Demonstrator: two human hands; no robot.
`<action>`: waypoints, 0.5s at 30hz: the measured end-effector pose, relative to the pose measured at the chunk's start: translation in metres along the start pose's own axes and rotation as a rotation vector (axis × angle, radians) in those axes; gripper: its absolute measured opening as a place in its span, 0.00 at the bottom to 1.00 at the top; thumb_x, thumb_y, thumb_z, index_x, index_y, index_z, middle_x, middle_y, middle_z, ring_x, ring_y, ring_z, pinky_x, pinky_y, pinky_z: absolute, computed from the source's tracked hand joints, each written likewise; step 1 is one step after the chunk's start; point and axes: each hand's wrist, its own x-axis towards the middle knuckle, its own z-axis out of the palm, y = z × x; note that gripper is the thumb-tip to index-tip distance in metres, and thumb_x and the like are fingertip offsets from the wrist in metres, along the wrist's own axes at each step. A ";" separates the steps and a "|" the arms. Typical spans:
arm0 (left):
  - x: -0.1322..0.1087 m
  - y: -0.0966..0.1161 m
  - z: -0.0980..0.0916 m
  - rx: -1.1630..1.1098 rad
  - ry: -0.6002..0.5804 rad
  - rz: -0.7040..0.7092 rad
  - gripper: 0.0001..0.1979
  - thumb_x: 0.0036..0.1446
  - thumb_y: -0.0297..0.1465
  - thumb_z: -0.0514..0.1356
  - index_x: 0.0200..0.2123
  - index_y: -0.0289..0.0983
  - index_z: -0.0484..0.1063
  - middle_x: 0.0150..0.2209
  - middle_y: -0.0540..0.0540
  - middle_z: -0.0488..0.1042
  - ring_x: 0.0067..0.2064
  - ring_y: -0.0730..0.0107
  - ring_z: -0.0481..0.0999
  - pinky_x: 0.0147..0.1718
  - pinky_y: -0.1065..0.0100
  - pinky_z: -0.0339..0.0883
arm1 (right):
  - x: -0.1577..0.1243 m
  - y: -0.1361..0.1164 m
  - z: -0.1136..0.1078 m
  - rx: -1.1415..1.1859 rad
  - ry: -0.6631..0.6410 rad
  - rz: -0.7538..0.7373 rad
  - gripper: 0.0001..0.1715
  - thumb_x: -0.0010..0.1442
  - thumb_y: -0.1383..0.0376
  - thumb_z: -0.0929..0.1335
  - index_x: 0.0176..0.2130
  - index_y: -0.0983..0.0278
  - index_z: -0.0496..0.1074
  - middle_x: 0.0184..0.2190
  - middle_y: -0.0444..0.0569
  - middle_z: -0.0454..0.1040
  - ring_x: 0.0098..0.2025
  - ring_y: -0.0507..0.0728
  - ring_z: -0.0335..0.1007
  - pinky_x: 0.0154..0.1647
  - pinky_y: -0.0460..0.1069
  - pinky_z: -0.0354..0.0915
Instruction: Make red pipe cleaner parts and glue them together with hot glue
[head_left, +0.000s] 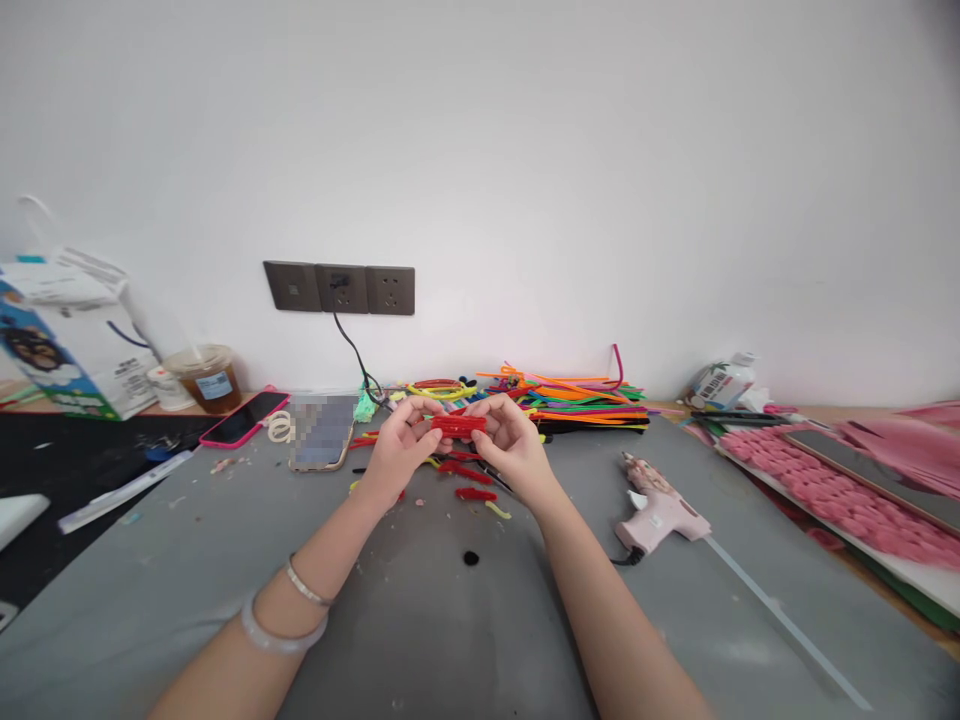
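Between my two hands, above the grey table mat [420, 640], is a small red bundle of fuzzy pipe cleaners [458, 427]. My left hand [407, 440] pinches its left end, thumb in front. At its right end my right hand [508, 437] grips it the same way. Just below lie short red pipe cleaner pieces [475, 494] and a pale yellow bit [498, 510]. A black pompom-like ball [471, 558] rests nearer to me. Behind my hands spreads a pile of coloured pipe cleaners [577, 400], partly hidden by my fingers.
A pink glue gun [660, 505] with a long glue stick lies at right, beside pink fuzzy material [817, 490]. On the left are two phones [246, 418], a drink cup [206, 378] and a carton [75, 340]. A black cord [352, 345] runs from the wall socket.
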 end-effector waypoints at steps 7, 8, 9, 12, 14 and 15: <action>-0.001 0.002 0.001 -0.022 0.042 0.017 0.16 0.53 0.33 0.68 0.44 0.39 0.71 0.46 0.46 0.73 0.40 0.71 0.77 0.39 0.68 0.78 | 0.002 -0.002 -0.003 -0.008 0.118 0.017 0.17 0.54 0.54 0.75 0.36 0.58 0.68 0.37 0.47 0.73 0.41 0.57 0.72 0.46 0.54 0.70; -0.001 0.002 0.002 -0.030 0.033 0.000 0.17 0.53 0.33 0.68 0.45 0.39 0.71 0.47 0.45 0.73 0.41 0.70 0.77 0.39 0.68 0.78 | 0.002 -0.002 -0.003 -0.009 0.135 0.014 0.17 0.54 0.54 0.75 0.36 0.58 0.69 0.37 0.48 0.73 0.42 0.58 0.73 0.48 0.55 0.70; -0.002 0.002 0.002 -0.041 0.022 -0.019 0.18 0.52 0.33 0.69 0.47 0.39 0.71 0.48 0.45 0.73 0.41 0.70 0.78 0.39 0.69 0.78 | 0.002 -0.002 -0.003 -0.005 0.147 0.011 0.17 0.54 0.54 0.75 0.36 0.58 0.69 0.38 0.48 0.73 0.43 0.58 0.73 0.49 0.55 0.70; -0.001 0.000 0.001 -0.059 -0.009 -0.052 0.21 0.50 0.33 0.70 0.47 0.39 0.72 0.47 0.44 0.75 0.39 0.69 0.78 0.37 0.68 0.79 | 0.002 -0.001 -0.003 0.046 0.115 0.037 0.16 0.54 0.55 0.76 0.35 0.58 0.70 0.40 0.48 0.75 0.47 0.58 0.73 0.53 0.56 0.69; -0.001 -0.003 0.000 -0.035 -0.018 -0.045 0.20 0.50 0.34 0.71 0.45 0.38 0.73 0.46 0.43 0.76 0.40 0.67 0.79 0.35 0.67 0.79 | 0.001 0.000 -0.003 0.087 0.050 0.092 0.16 0.54 0.56 0.76 0.35 0.59 0.69 0.42 0.49 0.75 0.49 0.58 0.73 0.54 0.56 0.69; 0.000 -0.004 0.000 -0.016 -0.019 -0.034 0.19 0.50 0.34 0.71 0.44 0.38 0.74 0.46 0.43 0.77 0.41 0.65 0.79 0.36 0.66 0.79 | 0.001 0.001 -0.003 0.100 0.021 0.120 0.17 0.54 0.56 0.76 0.36 0.59 0.69 0.43 0.49 0.75 0.49 0.58 0.73 0.53 0.56 0.69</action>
